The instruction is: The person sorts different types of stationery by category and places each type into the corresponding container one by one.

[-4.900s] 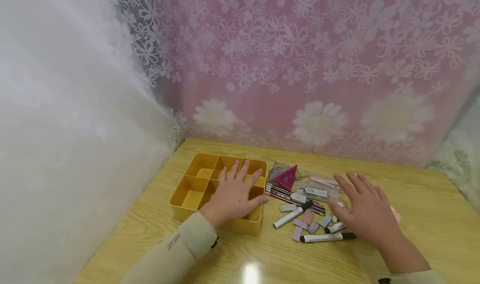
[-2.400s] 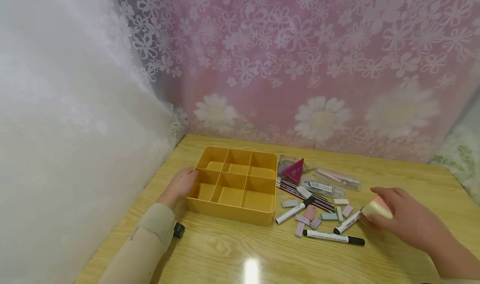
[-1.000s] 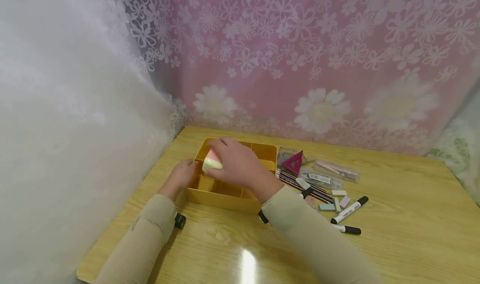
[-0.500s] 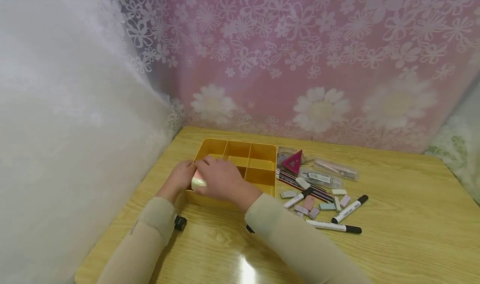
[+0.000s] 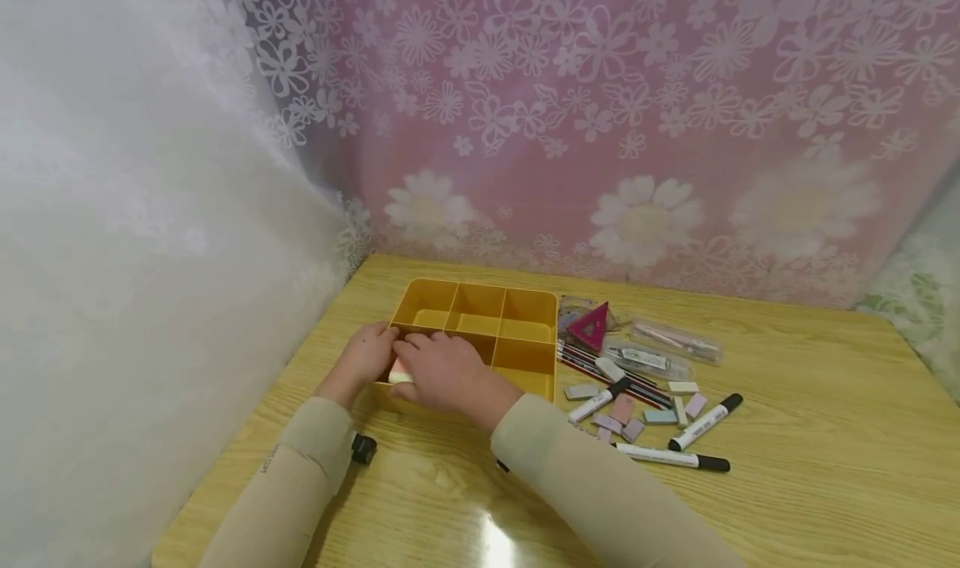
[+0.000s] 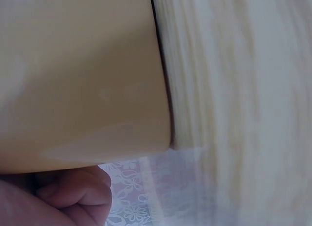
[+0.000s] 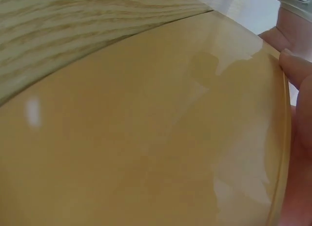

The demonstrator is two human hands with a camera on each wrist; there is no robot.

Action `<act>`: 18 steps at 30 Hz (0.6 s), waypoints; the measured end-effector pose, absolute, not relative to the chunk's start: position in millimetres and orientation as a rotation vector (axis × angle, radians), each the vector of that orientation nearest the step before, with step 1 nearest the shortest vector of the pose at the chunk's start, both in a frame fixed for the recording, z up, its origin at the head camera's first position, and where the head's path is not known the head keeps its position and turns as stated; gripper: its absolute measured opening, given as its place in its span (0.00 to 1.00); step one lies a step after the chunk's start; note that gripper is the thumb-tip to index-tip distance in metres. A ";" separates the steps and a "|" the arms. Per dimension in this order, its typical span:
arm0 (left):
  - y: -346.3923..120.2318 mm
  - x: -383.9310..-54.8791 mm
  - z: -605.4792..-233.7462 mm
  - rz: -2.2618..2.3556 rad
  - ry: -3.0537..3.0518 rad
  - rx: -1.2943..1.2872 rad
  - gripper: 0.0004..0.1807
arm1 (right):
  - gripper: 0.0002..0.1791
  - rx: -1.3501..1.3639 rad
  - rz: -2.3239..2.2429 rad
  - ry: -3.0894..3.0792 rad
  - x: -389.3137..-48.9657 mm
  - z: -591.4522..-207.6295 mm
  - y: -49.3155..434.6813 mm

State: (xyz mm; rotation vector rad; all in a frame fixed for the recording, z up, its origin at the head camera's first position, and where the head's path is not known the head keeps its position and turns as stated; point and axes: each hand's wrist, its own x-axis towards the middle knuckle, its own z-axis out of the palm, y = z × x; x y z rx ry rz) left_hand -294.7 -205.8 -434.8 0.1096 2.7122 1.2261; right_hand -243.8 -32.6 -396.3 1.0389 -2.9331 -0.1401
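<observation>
A yellow six-compartment box (image 5: 528, 305) stands left of centre on the table; its smooth outer wall fills much of both wrist views. My left hand (image 5: 365, 354) grips the box's left rim, with curled fingers (image 6: 80, 194) showing at the rim in the left wrist view. Inside the front-left compartment, my right hand (image 5: 442, 372) holds a small rounded pink and pale-yellow item (image 5: 400, 373) of unclear kind. The hand covers most of this item and part of the front compartments. In the right wrist view, fingers (image 7: 303, 97) reach over the box's edge.
Right of the box lie a magenta set square (image 5: 589, 328), pencils (image 5: 637, 389), clear packets (image 5: 678, 339), several small erasers (image 5: 622, 409) and black-capped markers (image 5: 705, 422). A pink floral curtain (image 5: 555, 151) hangs behind the wooden table (image 5: 810, 384); white fabric hangs at the left.
My left hand moved from above the box to its left rim. My right hand picked up the pink and pale-yellow item at the right, carried it left and lowered it into the front-left compartment.
</observation>
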 end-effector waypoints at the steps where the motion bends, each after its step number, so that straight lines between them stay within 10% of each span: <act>1: -205.1 -294.8 -434.9 1.224 2.714 0.114 0.26 | 0.40 1.042 -0.158 -2.937 -243.8 -396.7 -32.1; 18: -204.1 -293.2 -433.2 1.148 2.747 0.122 0.27 | 0.38 1.079 -0.089 -2.927 -242.9 -395.3 -5.1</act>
